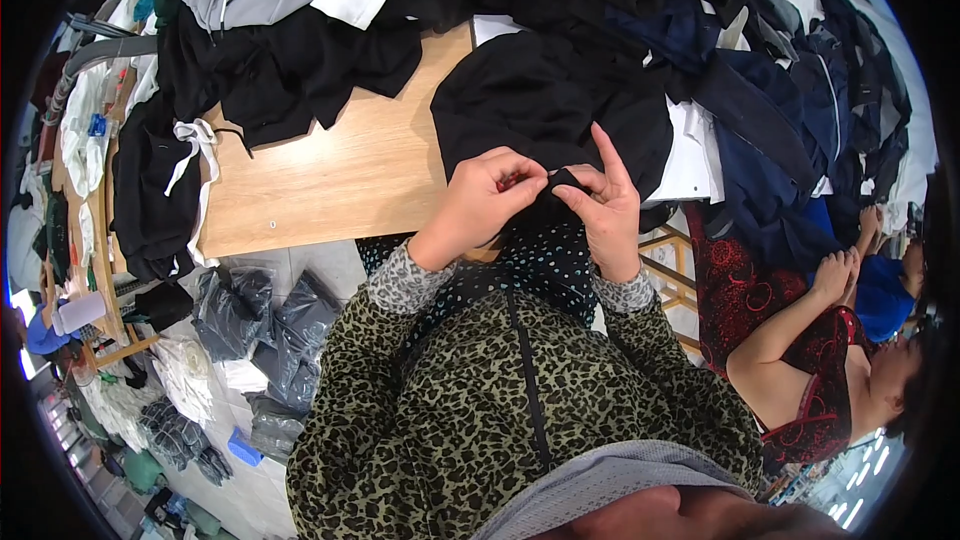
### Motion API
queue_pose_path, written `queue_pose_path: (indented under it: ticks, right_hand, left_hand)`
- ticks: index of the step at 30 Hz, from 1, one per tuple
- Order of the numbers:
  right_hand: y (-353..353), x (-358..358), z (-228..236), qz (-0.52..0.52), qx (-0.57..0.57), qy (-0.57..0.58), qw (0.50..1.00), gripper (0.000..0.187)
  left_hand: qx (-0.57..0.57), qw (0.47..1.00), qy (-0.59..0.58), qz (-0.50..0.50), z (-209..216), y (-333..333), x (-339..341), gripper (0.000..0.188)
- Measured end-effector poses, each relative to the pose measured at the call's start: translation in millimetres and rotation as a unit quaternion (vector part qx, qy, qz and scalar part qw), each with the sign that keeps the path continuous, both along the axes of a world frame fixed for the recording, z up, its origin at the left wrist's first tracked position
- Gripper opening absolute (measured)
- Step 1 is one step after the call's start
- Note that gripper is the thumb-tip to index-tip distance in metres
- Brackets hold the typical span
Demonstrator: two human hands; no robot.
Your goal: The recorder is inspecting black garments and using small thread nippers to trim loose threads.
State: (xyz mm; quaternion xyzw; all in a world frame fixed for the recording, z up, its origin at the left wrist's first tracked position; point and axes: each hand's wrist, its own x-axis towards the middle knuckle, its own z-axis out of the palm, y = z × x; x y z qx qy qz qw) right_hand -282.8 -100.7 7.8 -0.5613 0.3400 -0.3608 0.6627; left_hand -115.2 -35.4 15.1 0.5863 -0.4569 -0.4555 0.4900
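A black garment (540,90) lies bunched over the front edge of the table and hangs toward my lap. My right hand (608,205) pinches a small fold of it between thumb and fingers, its index finger pointing up and away. Close beside that fold, my left hand (485,198) is closed in a pinch, thumb against fingertips. Whatever sits between those left fingertips is too small to make out. The two hands nearly meet at the fold, just in front of the table edge.
More black clothes (290,70) lie on the wooden table (330,175), with dark blue garments (760,110) heaped at the right. A seated person in red and black (790,370) is close on my right. Plastic-wrapped dark packages (235,310) rest on the floor at left.
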Motion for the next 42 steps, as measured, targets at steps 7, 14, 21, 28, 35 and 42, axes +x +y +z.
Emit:
queue_pose_path:
  ticks: [7, 14, 21, 28, 35, 42]
  right_hand:
    - [0, -3, 0, 0.037, -0.152, 0.097, 0.983, 0.073]
    - [1, -2, 2, 0.037, -0.016, 0.034, 0.999, 0.074]
    - [2, -2, 6, 0.033, 0.060, -0.001, 0.998, 0.074]
    - [8, 1, -1, -0.012, 0.005, 0.010, 1.000, 0.072]
    - [13, 3, -12, -0.120, -0.255, 0.045, 0.958, 0.064]
    - [15, 2, -15, -0.123, -0.345, 0.045, 0.929, 0.062]
  left_hand:
    - [-0.202, 0.935, -0.292, -0.020, -1, -3, 0, 0.011]
    - [-0.053, 0.996, -0.060, -0.027, -4, -5, 1, 0.006]
    - [0.112, 0.959, 0.260, -0.021, -5, -5, 1, 0.008]
    - [0.088, 0.975, 0.197, 0.048, -17, -2, -1, 0.023]
    - [-0.002, 1.000, 0.015, -0.023, 1, 20, -22, 0.045]
    - [0.003, 1.000, -0.002, 0.006, 8, 16, -30, 0.039]
